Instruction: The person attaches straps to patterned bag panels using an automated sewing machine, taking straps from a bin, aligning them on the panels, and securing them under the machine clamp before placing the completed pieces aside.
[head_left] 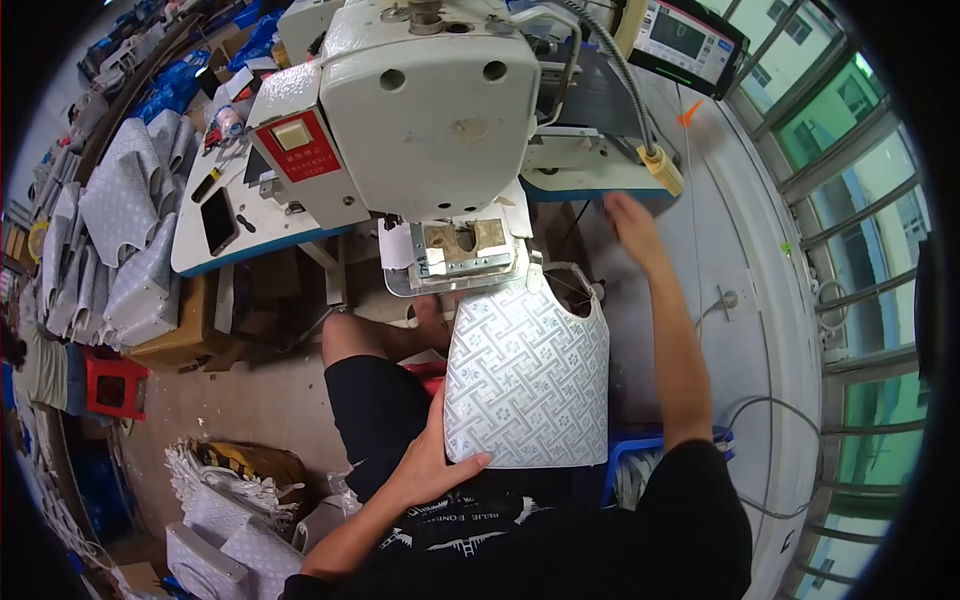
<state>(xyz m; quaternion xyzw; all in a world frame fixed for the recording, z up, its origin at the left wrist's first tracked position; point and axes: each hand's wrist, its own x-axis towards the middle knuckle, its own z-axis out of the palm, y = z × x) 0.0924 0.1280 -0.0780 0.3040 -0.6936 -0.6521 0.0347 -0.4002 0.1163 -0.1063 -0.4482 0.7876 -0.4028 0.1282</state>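
"Head cam: where's the bag [530, 390], approx.?"

"Above the wearer's lap, patterned side up, long axis running fore-aft from the body to the machine [430, 130], far end at the clamp [465, 262]. Can't tell how much, if any, lies under it."

"And the hands, L vs. R?"

"Apart. L hand [440, 465] grips the bag's near L corner, thumb on top; the bag extends fwd. and to the R of it. R hand [630, 225] is raised beyond the bag's far R side, near the blue-edged table [565, 182], not touching the bag. Fingers blurred; can't tell if they're closed on anything."

"Nearer hand?"

"L, in contact. The bag lies back toward the body and to the L of the R hand."
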